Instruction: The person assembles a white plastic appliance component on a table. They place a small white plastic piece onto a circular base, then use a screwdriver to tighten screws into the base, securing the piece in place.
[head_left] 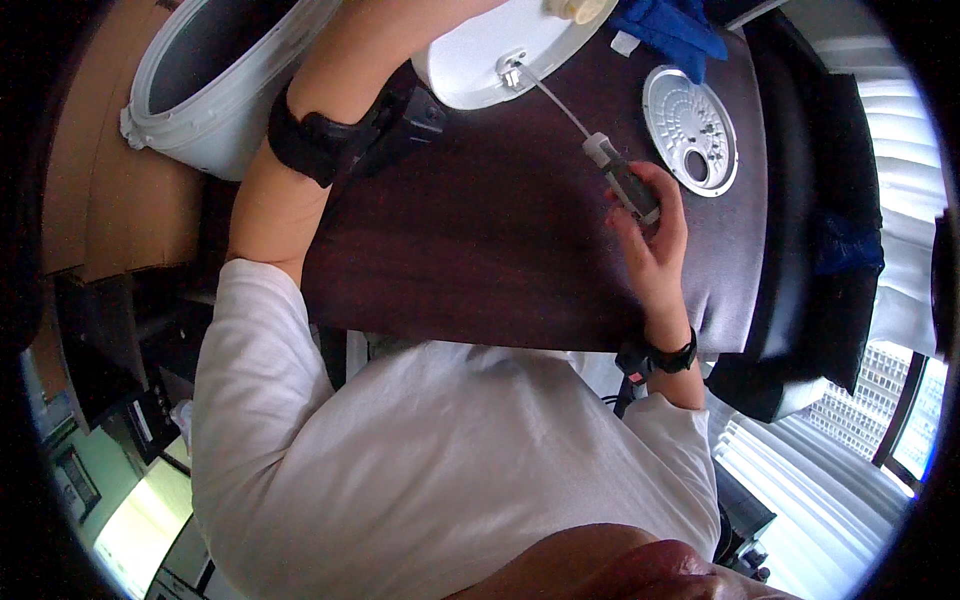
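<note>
My right hand is closed around the grey-and-black handle of a screwdriver. The screwdriver's long shaft slants up and left, and its tip meets a small metal fitting on a white rounded plastic part. That white part lies on the dark tabletop and runs out of the picture at the top, with a cream-coloured knob-like piece on it. My left forearm, wearing a black strap, stretches over to the white part; the left hand itself is beyond the upper edge.
Right of the screwdriver lies a round white perforated disc with small pieces on it and a dark hole. A blue cloth is beyond it. At the left stand a white bucket and a cardboard box. Black seating borders the table's right side.
</note>
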